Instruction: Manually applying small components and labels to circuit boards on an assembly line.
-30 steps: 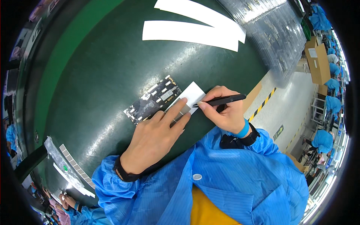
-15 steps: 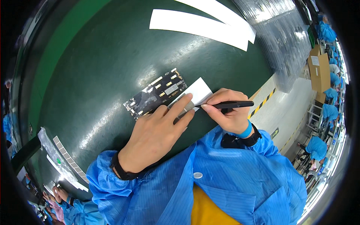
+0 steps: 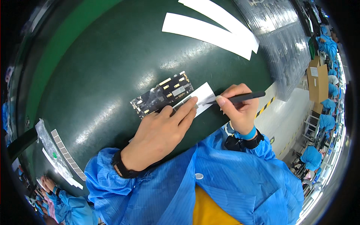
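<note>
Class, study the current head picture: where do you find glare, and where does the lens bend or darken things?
Head view, middle: glare streaks the green table, and pale patches on the dark circuit board may be reflections; head view, upper right: shine breaks up the clear plastic stack; head view, rim: the lighter green band bows, corners go black.

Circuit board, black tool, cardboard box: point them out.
Circuit board [image 3: 162,94], head view: middle of its upper face.
Black tool [image 3: 247,97], head view: handle.
Cardboard box [image 3: 318,87], head view: side panel.
</note>
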